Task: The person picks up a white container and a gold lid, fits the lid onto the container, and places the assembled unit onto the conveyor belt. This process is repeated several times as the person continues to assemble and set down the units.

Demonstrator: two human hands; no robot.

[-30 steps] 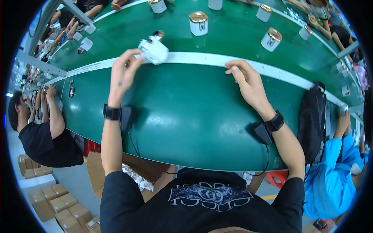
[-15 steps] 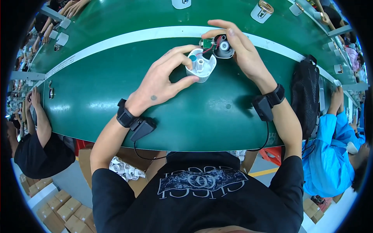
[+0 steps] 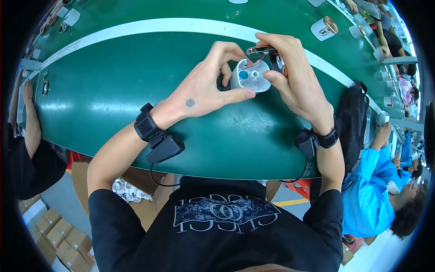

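The wired part [image 3: 274, 60] has turned, and the white cup [image 3: 254, 84] shows more inside.

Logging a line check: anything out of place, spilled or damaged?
Bag lies on the bench, right of the right hand: odd among work parts. I see no spill, and no clear damage on the cup in the left hand or the wired part in the right.
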